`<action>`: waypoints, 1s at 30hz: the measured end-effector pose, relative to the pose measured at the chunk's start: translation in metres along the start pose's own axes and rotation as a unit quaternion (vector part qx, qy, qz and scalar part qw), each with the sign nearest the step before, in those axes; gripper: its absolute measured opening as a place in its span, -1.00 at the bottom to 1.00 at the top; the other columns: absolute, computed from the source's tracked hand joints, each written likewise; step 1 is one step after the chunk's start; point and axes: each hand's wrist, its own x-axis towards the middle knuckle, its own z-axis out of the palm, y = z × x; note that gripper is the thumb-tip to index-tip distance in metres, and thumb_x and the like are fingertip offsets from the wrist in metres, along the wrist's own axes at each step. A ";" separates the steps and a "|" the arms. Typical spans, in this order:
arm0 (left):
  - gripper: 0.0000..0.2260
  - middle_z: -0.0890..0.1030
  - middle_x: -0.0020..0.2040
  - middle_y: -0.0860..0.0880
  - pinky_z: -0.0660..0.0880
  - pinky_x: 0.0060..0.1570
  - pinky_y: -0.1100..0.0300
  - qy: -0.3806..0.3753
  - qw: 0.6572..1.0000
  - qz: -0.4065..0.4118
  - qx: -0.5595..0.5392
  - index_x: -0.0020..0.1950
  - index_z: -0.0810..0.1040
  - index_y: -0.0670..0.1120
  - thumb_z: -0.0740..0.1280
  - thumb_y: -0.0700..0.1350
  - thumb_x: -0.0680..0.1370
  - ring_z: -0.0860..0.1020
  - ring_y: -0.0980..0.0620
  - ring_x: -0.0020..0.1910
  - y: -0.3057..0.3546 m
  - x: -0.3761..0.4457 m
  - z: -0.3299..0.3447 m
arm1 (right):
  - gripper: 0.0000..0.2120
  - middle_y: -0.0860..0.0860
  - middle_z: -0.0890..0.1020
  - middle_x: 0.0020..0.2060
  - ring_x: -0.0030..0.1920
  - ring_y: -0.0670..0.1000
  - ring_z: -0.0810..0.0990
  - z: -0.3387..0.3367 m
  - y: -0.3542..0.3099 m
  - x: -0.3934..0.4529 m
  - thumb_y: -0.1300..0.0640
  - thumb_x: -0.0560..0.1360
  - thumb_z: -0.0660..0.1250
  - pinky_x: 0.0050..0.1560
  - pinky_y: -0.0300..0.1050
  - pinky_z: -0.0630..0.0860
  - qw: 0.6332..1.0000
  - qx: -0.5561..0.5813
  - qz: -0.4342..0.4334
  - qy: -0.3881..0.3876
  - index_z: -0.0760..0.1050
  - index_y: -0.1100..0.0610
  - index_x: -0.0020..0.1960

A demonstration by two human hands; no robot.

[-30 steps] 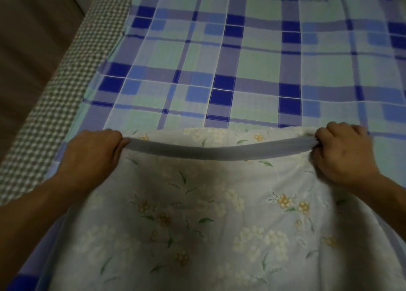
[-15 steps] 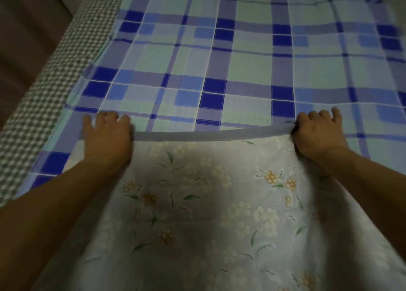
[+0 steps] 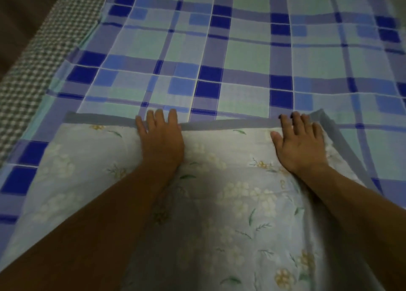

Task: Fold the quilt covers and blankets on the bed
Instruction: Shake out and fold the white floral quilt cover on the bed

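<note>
Both hands, left hand (image 3: 161, 140) and right hand (image 3: 299, 144), press flat on the floral quilt cover (image 3: 219, 203).

No text, label, brand, number or sign can be read anywhere in the head view.
</note>
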 end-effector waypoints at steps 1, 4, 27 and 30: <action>-0.53 0.33 0.50 -0.24 0.03 0.50 -0.31 0.017 1.000 0.001 -0.006 0.54 0.27 -0.05 0.07 0.10 0.66 0.24 -0.29 0.51 0.008 -0.016 -0.009 | -0.25 0.03 -0.17 0.60 0.59 0.12 -0.24 -0.008 -0.011 -0.009 -0.39 0.52 -0.44 0.55 0.22 -0.20 1.000 0.006 -0.001 0.018 -0.19 -0.06 0.61; -0.45 0.08 0.62 -0.13 -0.12 0.51 -0.31 0.011 0.996 0.079 -0.031 0.61 0.12 0.10 -0.04 0.23 0.63 -0.02 -0.25 0.60 0.004 -0.104 -0.030 | -0.34 0.03 -0.27 0.58 0.56 0.15 -0.34 -0.024 -0.027 -0.047 -0.35 0.60 -0.28 0.50 0.18 -0.41 0.996 -0.004 -0.052 0.066 -0.26 -0.08 0.60; -0.37 -0.14 0.64 -0.07 -0.15 0.49 -0.35 -0.084 0.986 -0.143 0.013 0.61 -0.18 0.18 -0.23 0.37 0.58 -0.16 -0.21 0.60 -0.159 -0.134 -0.009 | -0.32 0.05 -0.15 0.61 0.59 0.08 -0.21 0.000 -0.122 -0.045 -0.32 0.60 -0.32 0.57 0.15 -0.18 0.987 0.110 -0.118 -0.008 -0.18 -0.01 0.62; -0.38 -0.13 0.63 -0.13 -0.08 0.46 -0.35 -0.074 0.991 -0.114 -0.004 0.62 -0.12 0.15 -0.09 0.31 0.60 -0.13 -0.29 0.58 -0.149 -0.193 -0.049 | -0.43 -0.04 -0.15 0.61 0.59 -0.01 -0.21 -0.044 -0.169 -0.100 -0.15 0.67 -0.12 0.58 0.09 -0.15 0.909 0.395 -0.125 0.041 -0.15 -0.03 0.62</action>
